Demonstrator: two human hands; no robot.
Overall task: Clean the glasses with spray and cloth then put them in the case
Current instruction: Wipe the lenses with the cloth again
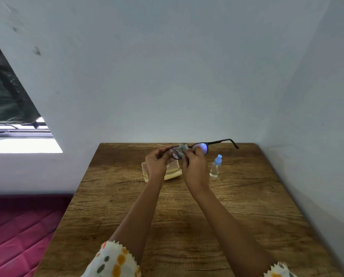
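Observation:
Black-framed glasses (204, 147) are held up above the far part of the wooden table (187, 206), one temple arm stretching out to the right. My left hand (156, 163) grips the frame's left end. My right hand (194, 166) pinches a small grey-green cloth (182, 149) against the left lens. A pale yellow case (172, 172) lies open on the table under my hands, partly hidden by them. A small clear spray bottle (215, 166) with a light blue cap stands to the right of my right hand.
The table sits in a corner, with a pale wall behind and another along its right edge. A pink quilted mattress (17, 232) lies lower left of the table. A window (11, 108) is at the far left.

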